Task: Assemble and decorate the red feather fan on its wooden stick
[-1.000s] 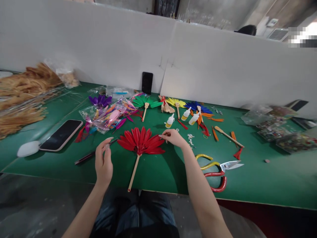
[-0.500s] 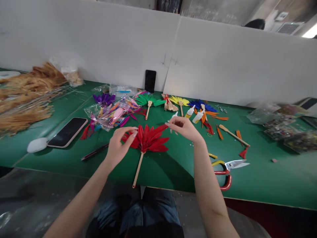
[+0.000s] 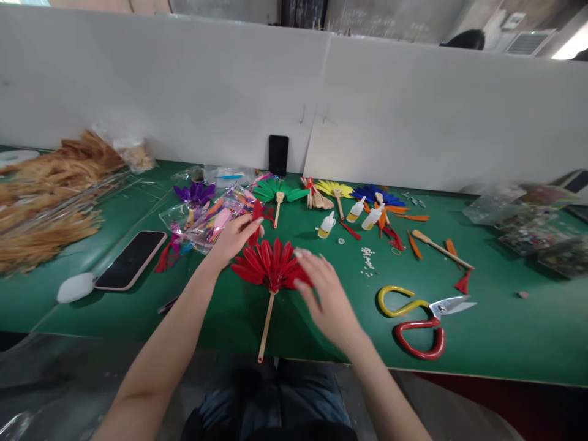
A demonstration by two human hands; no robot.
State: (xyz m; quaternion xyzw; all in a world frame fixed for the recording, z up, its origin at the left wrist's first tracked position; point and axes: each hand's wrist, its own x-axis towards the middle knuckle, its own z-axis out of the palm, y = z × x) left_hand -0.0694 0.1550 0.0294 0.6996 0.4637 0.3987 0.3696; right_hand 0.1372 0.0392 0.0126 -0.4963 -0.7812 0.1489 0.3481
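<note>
A red feather fan (image 3: pixel 271 263) lies on the green table, its pale wooden handle (image 3: pixel 266 327) pointing toward me. My left hand (image 3: pixel 233 240) is closed above the fan's upper left edge, with a loose-looking red feather (image 3: pixel 256 223) between thumb and fingers. Fingers stretched out, my right hand (image 3: pixel 328 300) hovers over or touches the fan's right-hand feathers; which of the two I cannot tell. It appears to hold nothing. To its right lie scissors (image 3: pixel 419 349) with one yellow and one red handle. A small glue bottle (image 3: pixel 326 225) stands behind the fan.
Green (image 3: pixel 280 197), yellow (image 3: pixel 337 191), blue (image 3: pixel 379 197) and purple (image 3: pixel 195 193) feather fans lie farther back. Two more glue bottles (image 3: pixel 356 210) stand near them. On the left are a phone (image 3: pixel 131 260) and tan fibre bundles (image 3: pixel 59 177); small white beads (image 3: pixel 367 262) lie right of centre.
My left hand has moved up and away from the fan's left feathers and now holds a red feather. My right hand has let go of a feather tip, dropped nearer and spread its fingers.
</note>
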